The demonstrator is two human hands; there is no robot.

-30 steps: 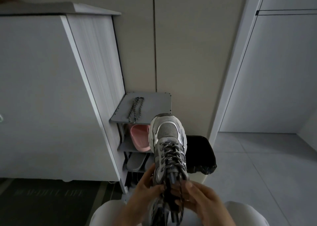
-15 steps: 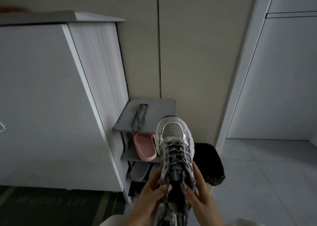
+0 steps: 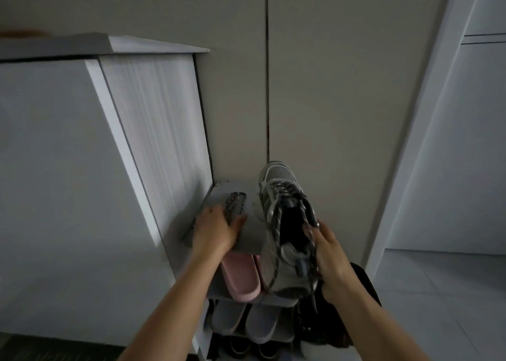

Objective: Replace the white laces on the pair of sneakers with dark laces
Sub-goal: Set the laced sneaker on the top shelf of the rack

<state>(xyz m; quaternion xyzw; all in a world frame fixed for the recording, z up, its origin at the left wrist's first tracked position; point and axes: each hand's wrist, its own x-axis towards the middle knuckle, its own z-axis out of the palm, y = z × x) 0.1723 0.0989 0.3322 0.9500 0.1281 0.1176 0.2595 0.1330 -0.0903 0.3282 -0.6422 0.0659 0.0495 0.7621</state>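
**Desk:** Beige wall panels, a white cabinet (image 3: 68, 169), a grey shoe rack (image 3: 246, 241) (pink slipper (image 3: 241, 278) on its second tier). Where is the sneaker (image 3: 275, 174)?

**Photographer:** Over the rack's right side, toe to the wall, dark laces (image 3: 282, 193) threaded. The right hand (image 3: 331, 259) holds its heel, fingers curled. The left hand (image 3: 213, 232) covers a spare lace (image 3: 234, 201) on the top shelf; its grip is unclear.

- Sneaker (image 3: 276, 196) in right hand (image 3: 332, 262): mesh cloth toe, shiny silvery trim.
- Lace (image 3: 235, 200) under left hand (image 3: 213, 232): braided, speckled cord.
- Slipper (image 3: 241, 278) below left hand: matt pink plastic.
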